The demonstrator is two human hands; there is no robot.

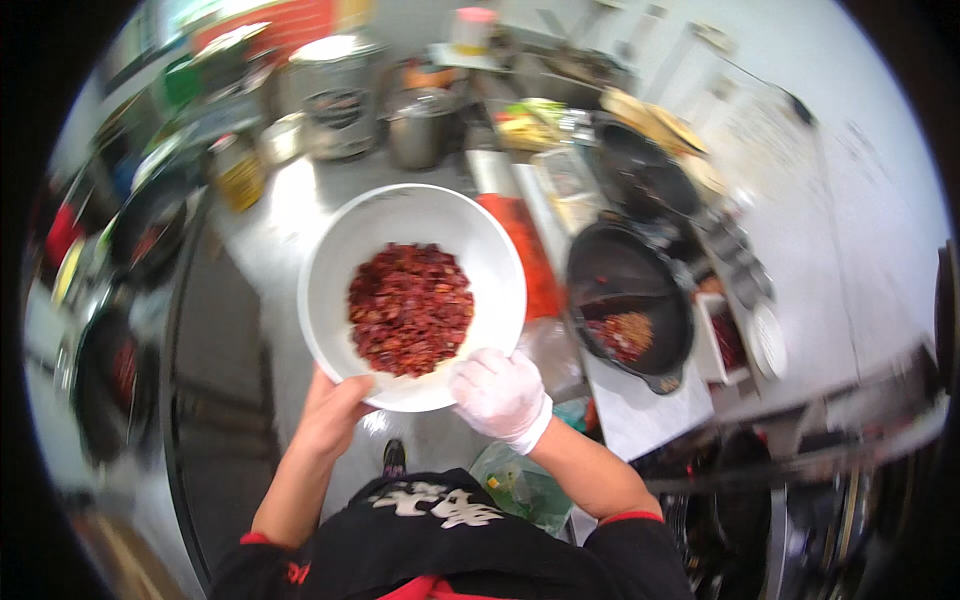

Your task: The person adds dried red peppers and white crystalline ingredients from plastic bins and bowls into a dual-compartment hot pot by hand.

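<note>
A large white bowl [487,277] is held in front of me, over the floor beside the counter. A heap of cut dried red chilies [411,307] lies inside it. My bare left hand [334,412] grips the near left rim, thumb on top. My right hand [501,397], in a clear disposable glove, is curled over the near right rim; its fingertips are partly hidden. To the right, a black divided pan [611,262] stands on the white counter [649,420]. Its near compartment contains chilies and brown spices [626,336].
More black pans [176,199] stand on the left. Metal pots [416,135] and a jar of yellow contents [238,180] are at the back. A white container [709,337] sits right of the divided pan. A bin with a green liner [536,499] stands below my right arm.
</note>
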